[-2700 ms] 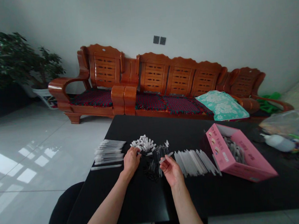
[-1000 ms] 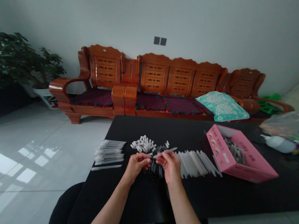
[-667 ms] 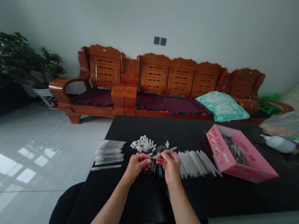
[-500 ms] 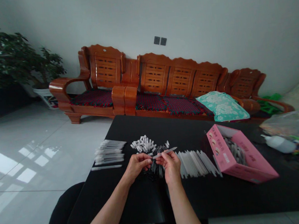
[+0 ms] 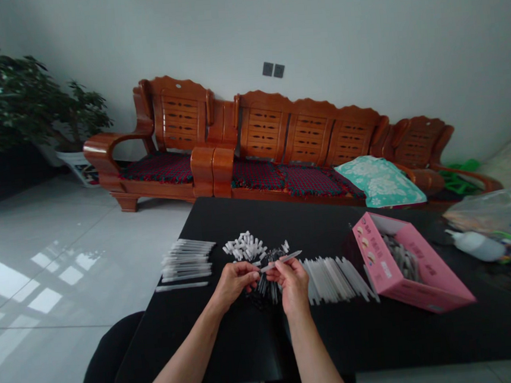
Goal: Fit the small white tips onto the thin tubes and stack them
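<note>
Left of the pink box, I see two bare hands close together, as I look from far away through the head view. The right hand is nearer the box. Its thumb and finger are closed on a pale stick, and the end toward the box tips up a little. The left hand is farther from the box. Its fingertips pinch at the stick's other end, but that bit is too small for me to tell more. Just left of the box, a row of pale tubes lies on the black table. Farther left of the box are some thin black sticks, then a heap of white caps. Farthest left of the box is a stack of pens. Right of the box lies a white bottle. Behind the box, a green cushion rests on a wooden sofa.
</note>
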`<state>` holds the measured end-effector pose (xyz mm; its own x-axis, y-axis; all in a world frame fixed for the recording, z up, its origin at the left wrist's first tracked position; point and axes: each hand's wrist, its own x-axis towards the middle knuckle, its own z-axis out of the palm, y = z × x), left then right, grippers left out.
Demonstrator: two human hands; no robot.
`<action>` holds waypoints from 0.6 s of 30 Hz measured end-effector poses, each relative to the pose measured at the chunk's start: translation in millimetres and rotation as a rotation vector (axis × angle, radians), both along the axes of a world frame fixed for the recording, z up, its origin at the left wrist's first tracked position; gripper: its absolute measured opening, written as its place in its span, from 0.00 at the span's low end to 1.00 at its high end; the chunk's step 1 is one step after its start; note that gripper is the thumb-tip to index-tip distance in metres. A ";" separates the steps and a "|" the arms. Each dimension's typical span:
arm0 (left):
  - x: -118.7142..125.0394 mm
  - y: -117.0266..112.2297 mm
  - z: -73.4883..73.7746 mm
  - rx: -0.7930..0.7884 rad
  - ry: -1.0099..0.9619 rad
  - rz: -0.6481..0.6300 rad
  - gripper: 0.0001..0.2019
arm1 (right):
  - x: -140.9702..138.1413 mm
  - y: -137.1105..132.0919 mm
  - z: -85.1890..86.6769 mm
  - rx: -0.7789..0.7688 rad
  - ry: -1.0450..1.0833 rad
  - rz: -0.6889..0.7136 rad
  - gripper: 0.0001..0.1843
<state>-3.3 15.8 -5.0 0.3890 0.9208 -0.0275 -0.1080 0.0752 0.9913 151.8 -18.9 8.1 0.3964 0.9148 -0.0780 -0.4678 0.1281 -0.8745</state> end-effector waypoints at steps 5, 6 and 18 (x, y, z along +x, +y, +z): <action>0.0 1.4 1.6 0.000 0.031 0.004 0.13 | 0.4 -0.4 -0.5 -0.004 -0.008 0.011 0.19; 0.0 1.3 2.2 0.002 0.034 0.006 0.13 | 0.3 -0.4 0.0 -0.002 -0.008 0.011 0.19; 2.5 -1.3 11.8 -0.038 0.014 0.065 0.13 | -2.9 -0.9 5.8 0.004 -0.024 0.006 0.18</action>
